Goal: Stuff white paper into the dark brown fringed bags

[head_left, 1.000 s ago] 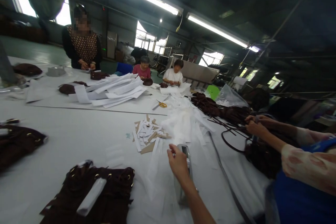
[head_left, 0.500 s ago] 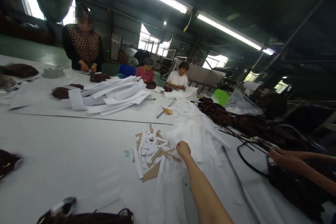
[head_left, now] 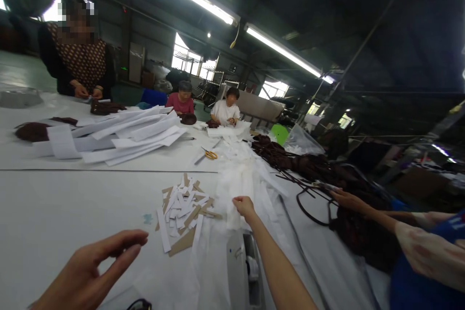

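My right hand [head_left: 244, 206] reaches forward over the white table [head_left: 72, 203] and pinches the near edge of a heap of thin white plastic strips [head_left: 243, 179]. My left hand [head_left: 92, 273] hovers at the lower left, fingers spread, holding nothing. Just left of my right hand lies a pile of cut white and brown card slips [head_left: 183, 206]. A grey tape dispenser [head_left: 245, 271] lies on the table under my right forearm.
A co-worker's hands [head_left: 347, 199] on the right handle dark brown bags and straps [head_left: 308, 167]. Yellow-handled scissors [head_left: 209, 154] lie farther back. Long white paper sheets [head_left: 123, 135] are stacked at the left. Three other people work at the far side.
My right hand let go of the grey dispenser, stretched forward and took hold of the white plastic. My left hand has come into view at the lower left. The view swung right.
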The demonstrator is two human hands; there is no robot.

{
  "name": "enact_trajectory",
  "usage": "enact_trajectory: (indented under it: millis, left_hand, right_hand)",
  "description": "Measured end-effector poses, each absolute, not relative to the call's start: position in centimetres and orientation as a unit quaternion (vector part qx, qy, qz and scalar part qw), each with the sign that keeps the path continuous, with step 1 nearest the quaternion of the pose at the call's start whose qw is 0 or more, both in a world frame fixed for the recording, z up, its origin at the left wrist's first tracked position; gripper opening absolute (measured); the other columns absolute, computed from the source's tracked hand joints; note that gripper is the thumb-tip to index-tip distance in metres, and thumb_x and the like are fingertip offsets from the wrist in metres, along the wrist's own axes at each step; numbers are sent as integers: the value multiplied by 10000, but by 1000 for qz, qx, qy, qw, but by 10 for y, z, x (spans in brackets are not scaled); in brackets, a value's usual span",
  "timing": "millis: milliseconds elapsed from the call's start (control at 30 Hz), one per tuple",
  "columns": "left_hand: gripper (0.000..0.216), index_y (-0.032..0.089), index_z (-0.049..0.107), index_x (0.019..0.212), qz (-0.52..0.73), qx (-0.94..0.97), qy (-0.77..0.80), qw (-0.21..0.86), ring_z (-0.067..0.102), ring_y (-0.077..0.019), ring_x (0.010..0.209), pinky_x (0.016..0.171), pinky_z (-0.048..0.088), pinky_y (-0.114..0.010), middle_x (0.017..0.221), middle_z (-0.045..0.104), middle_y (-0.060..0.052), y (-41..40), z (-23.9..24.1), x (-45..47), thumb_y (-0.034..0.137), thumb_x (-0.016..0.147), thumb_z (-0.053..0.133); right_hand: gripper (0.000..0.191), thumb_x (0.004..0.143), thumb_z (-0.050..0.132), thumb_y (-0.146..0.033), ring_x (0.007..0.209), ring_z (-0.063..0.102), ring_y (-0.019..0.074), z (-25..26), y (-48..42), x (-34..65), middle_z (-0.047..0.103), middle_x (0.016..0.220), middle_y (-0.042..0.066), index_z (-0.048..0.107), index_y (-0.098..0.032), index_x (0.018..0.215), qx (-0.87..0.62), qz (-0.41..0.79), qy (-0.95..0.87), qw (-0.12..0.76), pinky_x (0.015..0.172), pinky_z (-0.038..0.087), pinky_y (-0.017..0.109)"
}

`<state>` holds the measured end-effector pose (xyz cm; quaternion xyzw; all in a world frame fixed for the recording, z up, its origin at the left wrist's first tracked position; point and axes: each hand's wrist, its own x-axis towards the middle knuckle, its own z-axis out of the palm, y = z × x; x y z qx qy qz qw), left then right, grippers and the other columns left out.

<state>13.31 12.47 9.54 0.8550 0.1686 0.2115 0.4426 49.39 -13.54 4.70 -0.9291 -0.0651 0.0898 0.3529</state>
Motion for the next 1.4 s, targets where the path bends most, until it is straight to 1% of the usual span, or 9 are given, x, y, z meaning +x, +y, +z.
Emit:
enact_trajectory:
  millis: [200,433,600,767,1000,1100,1200,1300,1400]
  left_hand:
    - [365,248,663,1032,105,855,86,500,635,-222,929,780,497,-281,1028,710,-9,105,116,204,500,835,488]
    - [475,183,644,989,92,813,98,566,601,-265,959,810,466,-355,997,680,-74,100,98,293,585,811,465]
    - [622,253,520,1149,-59,632,165,755,595,-244,1001,761,515,-334,1214,547,-98,67,93,319,695,712,542]
    - [532,260,511,1079,-113,521,146,833,654,-163,777,626,531,-251,1002,582,-35,53,95,307,576,687,683]
    - [438,156,584,970,-130,556,126,811,594,-104,617,511,455,-190,770,620,-34,66,108,275,331,625,788]
    - [364,145,599,850,-82,598,130,787,455,-63,461,423,341,-188,595,534,37,72,130,256,250,559,791]
    - [341,131,626,866,-52,638,108,761,471,-68,526,482,345,-202,638,560,26,78,156,241,185,557,761]
    - [303,122,651,865,-52,688,69,721,448,-68,539,499,331,-214,638,558,22,78,173,226,190,586,746]
    - [301,131,649,908,-79,737,48,669,504,-105,594,542,372,-233,664,592,-4,85,170,202,327,683,691]
  right_hand:
    - [237,839,619,-337,732,605,131,51,-137,490,636,771,-7,604,-129,727,-905,90,-44,413,706,505,303]
    - [205,889,544,-328,703,594,113,77,-117,466,624,857,15,587,-134,937,-759,167,-33,629,645,513,280]
    - [243,653,730,-210,626,574,100,79,-97,412,636,718,-16,625,-169,868,-657,248,-58,710,634,468,257]
    - [268,503,790,-218,523,501,82,83,-85,377,641,613,-20,682,-147,738,-653,234,-70,717,529,342,223]
    - [239,439,809,-195,542,508,104,119,-73,349,618,546,-27,642,-136,600,-626,163,-108,754,551,381,235]
    - [247,553,759,-302,635,538,83,139,-77,328,650,675,-52,631,-185,728,-570,146,-81,805,620,419,201]
    - [329,633,733,-378,672,556,85,146,-78,303,669,812,-37,650,-222,911,-538,230,-53,809,589,421,197]
    - [388,580,790,-353,639,553,90,143,-76,278,670,785,-1,685,-173,907,-543,317,-70,774,536,392,191]
    - [358,557,802,-379,587,521,71,139,-85,265,670,713,8,706,-144,809,-603,267,-76,748,512,355,178]
